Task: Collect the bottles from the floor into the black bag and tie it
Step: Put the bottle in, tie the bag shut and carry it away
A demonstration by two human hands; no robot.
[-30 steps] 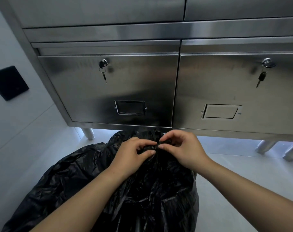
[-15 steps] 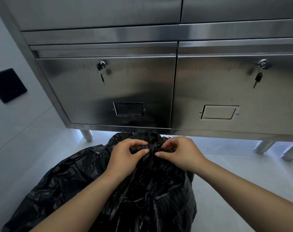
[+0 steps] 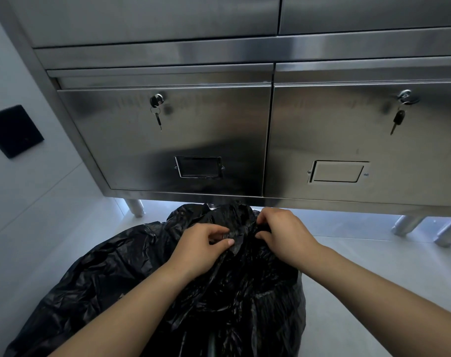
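Pinching the gathered neck of the bag [image 3: 147, 276] on the floor, the left hand [image 3: 201, 247] and right hand [image 3: 283, 235] have drifted slightly apart since a second ago, suggesting the knot is being drawn tight.

The crinkled black bag [image 3: 147, 274] sits bulging on the floor, its top gathered closed.

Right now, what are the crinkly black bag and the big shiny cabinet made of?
The black bag looks like thin glossy plastic film: it crumples and glints. The cabinet looks like brushed stainless steel, grey with blurry reflections, though another metal is possible.
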